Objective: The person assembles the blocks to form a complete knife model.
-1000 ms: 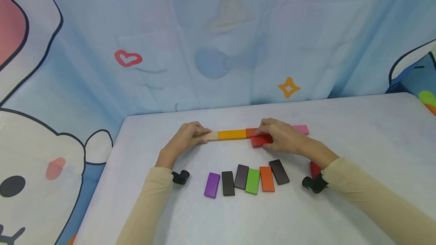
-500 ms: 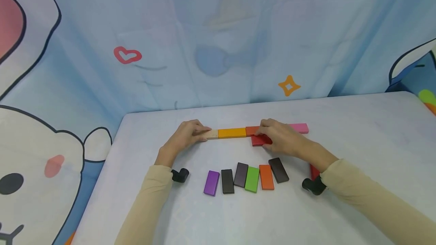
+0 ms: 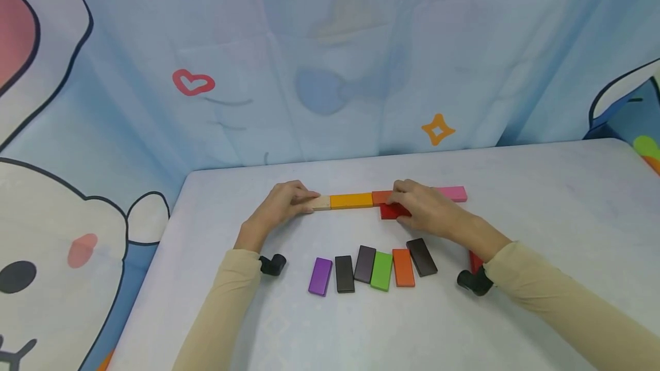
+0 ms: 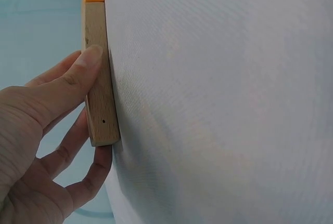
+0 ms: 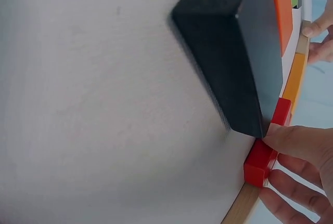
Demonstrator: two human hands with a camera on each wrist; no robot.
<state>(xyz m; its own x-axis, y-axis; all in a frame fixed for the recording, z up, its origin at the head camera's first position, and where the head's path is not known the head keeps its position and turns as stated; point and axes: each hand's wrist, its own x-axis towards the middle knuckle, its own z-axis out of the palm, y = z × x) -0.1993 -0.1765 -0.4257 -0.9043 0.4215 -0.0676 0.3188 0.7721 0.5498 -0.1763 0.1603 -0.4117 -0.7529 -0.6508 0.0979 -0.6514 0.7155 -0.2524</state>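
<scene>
A plain wooden block [image 3: 322,204] [image 4: 101,99] forms the left end of a straight row, and my left hand [image 3: 281,206] [image 4: 47,125] pinches it between thumb and fingers. To its right come a yellow-orange block [image 3: 351,201] [image 5: 295,78] and a red-orange one [image 3: 380,197]. With thumb and fingertips, my right hand [image 3: 430,208] [image 5: 307,167] grips a red block [image 3: 389,212] [image 5: 260,159] along the row's near side, and hides part of it. Behind that hand, a pink block [image 3: 452,193] shows at the row's right end.
Nearer the person lie a purple block [image 3: 321,276], a green block [image 3: 381,271], an orange block [image 3: 404,268] and several dark blocks [image 3: 344,274]. Another red block [image 3: 475,261] is partly hidden by the right wrist's camera [image 3: 475,282]. A patterned curtain [image 3: 330,142] hangs behind the table.
Both hands keep their holds, almost still. Slightly more of the pink block shows past my right hand, and the head view has shifted a little.
</scene>
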